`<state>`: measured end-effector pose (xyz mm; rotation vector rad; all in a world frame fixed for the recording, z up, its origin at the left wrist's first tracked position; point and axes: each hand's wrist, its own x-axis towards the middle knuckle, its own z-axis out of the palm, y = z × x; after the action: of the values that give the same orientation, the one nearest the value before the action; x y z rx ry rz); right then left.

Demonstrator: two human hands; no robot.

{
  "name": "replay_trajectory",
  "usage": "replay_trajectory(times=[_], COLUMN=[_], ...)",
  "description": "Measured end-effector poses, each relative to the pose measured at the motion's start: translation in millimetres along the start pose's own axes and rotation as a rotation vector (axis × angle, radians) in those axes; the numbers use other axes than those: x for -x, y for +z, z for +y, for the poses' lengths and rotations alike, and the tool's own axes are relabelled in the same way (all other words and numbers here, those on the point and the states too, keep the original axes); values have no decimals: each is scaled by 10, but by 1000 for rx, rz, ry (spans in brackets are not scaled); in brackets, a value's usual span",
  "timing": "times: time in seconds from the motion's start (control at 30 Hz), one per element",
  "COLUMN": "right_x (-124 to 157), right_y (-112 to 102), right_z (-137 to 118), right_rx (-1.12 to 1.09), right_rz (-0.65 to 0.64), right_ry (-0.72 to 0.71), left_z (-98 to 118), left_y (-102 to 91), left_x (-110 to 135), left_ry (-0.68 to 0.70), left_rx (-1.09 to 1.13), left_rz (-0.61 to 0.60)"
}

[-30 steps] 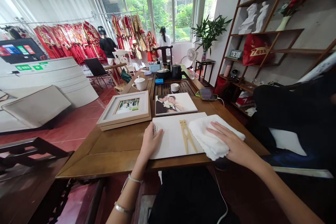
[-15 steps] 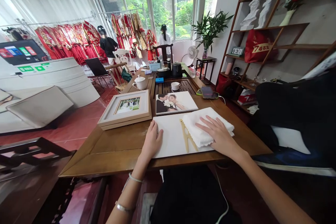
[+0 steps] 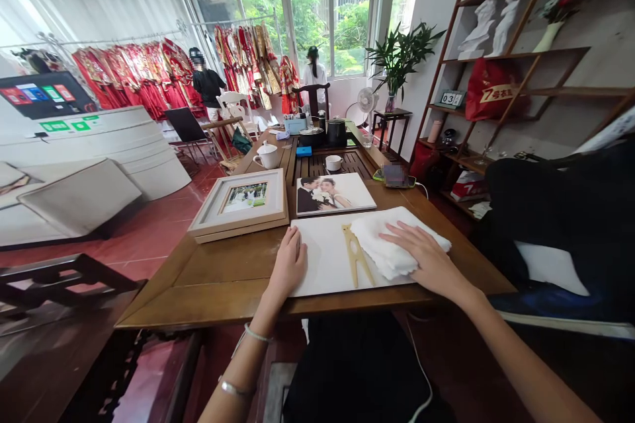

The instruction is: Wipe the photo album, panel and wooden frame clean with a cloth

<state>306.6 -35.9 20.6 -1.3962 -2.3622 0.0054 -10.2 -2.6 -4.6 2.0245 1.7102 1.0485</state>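
A white board (image 3: 325, 258), face down with a tan wooden stand (image 3: 356, 254) on its back, lies at the near edge of the wooden table (image 3: 218, 281). My left hand (image 3: 289, 263) rests on the board's left edge, fingers curled over it. My right hand (image 3: 421, 255) lies flat with fingers spread on a folded white cloth (image 3: 391, 241) that covers the board's right part.
Beyond the board lie a wedding photo panel (image 3: 333, 193) and a framed photo (image 3: 241, 201). Farther back stand a white teapot (image 3: 267, 155), cup (image 3: 333, 162), kettle (image 3: 336, 132) and a phone (image 3: 395, 176). Two people stand by racks of red garments (image 3: 133, 73). Shelves fill the right wall (image 3: 501, 79).
My right hand slid the white cloth leftward and away across the board, then slightly back. My left hand stayed on the board's left edge.
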Motion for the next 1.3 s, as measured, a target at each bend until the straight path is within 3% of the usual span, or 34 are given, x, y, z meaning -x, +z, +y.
replay_trajectory(times=[0.13, 0.27, 0.37, 0.53, 0.7, 0.9, 1.07, 1.2, 1.3], right_x=[-397, -538, -423, 25, 264, -214, -730, -871, -776], right_y=[125, 188, 193, 31, -111, 44, 165, 202, 201], right_z=[-6, -142, -292, -470, -341, -46, -149, -347, -475], right_rx=[52, 27, -18, -79, -100, -15, 8, 7, -12], right_rz=[5, -10, -23, -79, -107, -28, -35, -97, -147], right_ry=[79, 62, -54, -188, -188, 0, 79, 21, -79], left_z=[-14, -37, -42, -40, -23, 16, 11, 4, -10], left_y=[1, 21, 32, 32, 16, -10, -3, 4, 14], left_x=[3, 3, 2, -1, -6, -4, 2, 2, 0], left_ry=[22, 19, 12, -4, -11, -24, -2, 2, -5], left_rx=[6, 8, 25, 56, 48, 39, 20, 22, 32], left_rz=[2, 21, 33, 29, 1, -31, -27, -19, -7])
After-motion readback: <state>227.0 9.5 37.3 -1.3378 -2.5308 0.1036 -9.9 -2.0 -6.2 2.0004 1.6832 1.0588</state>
